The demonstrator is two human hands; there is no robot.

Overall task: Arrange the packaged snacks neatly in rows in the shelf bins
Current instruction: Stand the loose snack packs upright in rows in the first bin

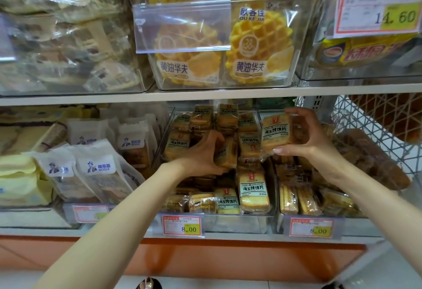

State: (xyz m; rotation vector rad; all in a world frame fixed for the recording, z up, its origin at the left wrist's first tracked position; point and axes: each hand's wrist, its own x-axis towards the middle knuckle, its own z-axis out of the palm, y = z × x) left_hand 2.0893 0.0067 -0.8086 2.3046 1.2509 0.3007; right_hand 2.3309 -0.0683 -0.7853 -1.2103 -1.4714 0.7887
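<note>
A clear shelf bin (pixel 237 221) on the lower shelf holds several packs of toasted bread slices with green-and-white labels. My left hand (pixel 203 154) reaches into the middle of that bin and grips one upright pack (pixel 227 151). My right hand (pixel 306 134) holds another pack (pixel 275 132) lifted above the bin's right side, label facing me, thumb under it and fingers over its top. More of the same packs (pixel 253 191) lie in the bin's front row, and others stand stacked at the back (pixel 227 115).
A neighbouring clear bin (pixel 308 215) on the right holds biscuit-stick packs. White Bosui bags (pixel 98 170) fill the bin to the left. Waffle packs (pixel 249 44) sit in a bin on the upper shelf. A white wire basket (pixel 376 117) stands at right. Price tags (pixel 181 226) hang on the bin fronts.
</note>
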